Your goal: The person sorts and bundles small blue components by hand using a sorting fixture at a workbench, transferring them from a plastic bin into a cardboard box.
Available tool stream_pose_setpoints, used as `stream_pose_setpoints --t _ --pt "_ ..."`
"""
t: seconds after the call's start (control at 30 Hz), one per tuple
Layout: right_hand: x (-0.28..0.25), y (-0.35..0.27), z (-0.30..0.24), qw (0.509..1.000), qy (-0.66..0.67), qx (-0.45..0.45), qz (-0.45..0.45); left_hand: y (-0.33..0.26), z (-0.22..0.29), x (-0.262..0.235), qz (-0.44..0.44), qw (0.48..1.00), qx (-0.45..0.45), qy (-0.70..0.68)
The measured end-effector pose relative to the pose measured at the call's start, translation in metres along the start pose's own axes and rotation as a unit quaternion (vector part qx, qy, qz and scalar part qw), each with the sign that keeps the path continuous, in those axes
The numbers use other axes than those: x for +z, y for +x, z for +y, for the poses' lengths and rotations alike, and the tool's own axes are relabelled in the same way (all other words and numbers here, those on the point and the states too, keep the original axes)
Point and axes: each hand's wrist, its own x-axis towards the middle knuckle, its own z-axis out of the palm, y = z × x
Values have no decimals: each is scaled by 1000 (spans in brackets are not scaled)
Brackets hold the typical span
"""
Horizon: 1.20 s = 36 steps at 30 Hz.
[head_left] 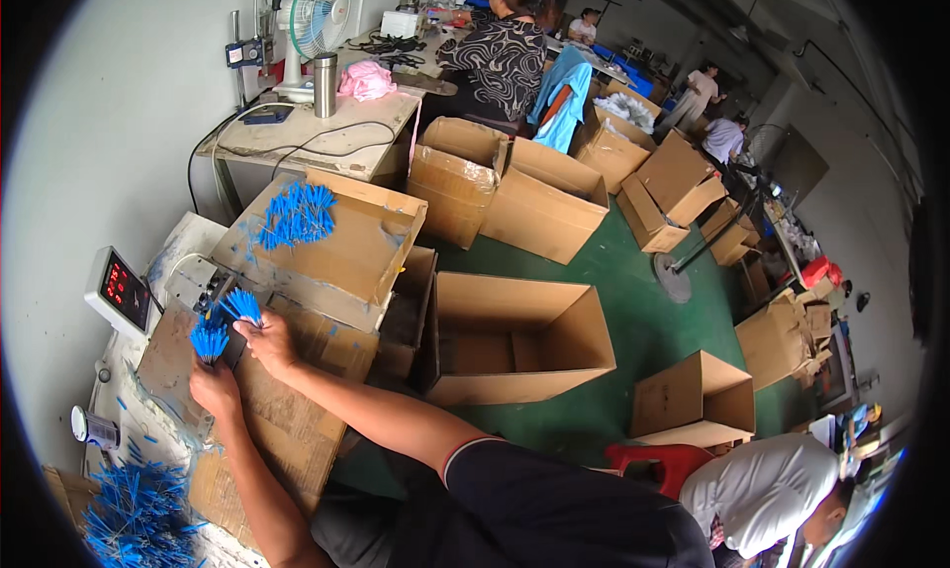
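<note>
My left hand (215, 388) is closed around an upright bundle of thin blue-tipped sticks (209, 340), their blue ends fanning out on top. Just beside it, my right hand (267, 341) grips a second bundle of blue-tipped sticks (242, 307). Both hands are over the cardboard-covered bench, near a small machine (201, 289) with dark parts, partly hidden by the bundles. A pile of the same sticks (297, 215) lies in a shallow cardboard tray (361, 234) beyond my hands. Another heap of loose sticks (139, 519) is at the near left.
A red-digit display box (123, 291) stands left of my hands. A small jar (94, 427) is on the bench edge. Several open cardboard boxes (524, 380) stand on the green floor. A fan (319, 19) and a steel flask (326, 83) are on the far table. Other people work nearby.
</note>
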Motion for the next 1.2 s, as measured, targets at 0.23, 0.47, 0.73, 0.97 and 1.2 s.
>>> stream_pose_setpoints --t 0.23,0.47,0.73,0.97,1.2 --pt "-13 2 -9 997 40 21 -58 -3 10 -1 9 1000 9 8" --pt "-10 1 -15 998 11 33 -49 3 -11 9 80 996 -16 -25" --pt "-14 5 -32 997 -36 61 -39 3 -8 9 86 986 -62 -130" --pt "7 5 -25 983 -145 96 -59 0 -21 -8 105 974 -131 -154" --pt "-12 21 -33 993 -69 79 -45 2 12 -2 113 943 -138 -280"
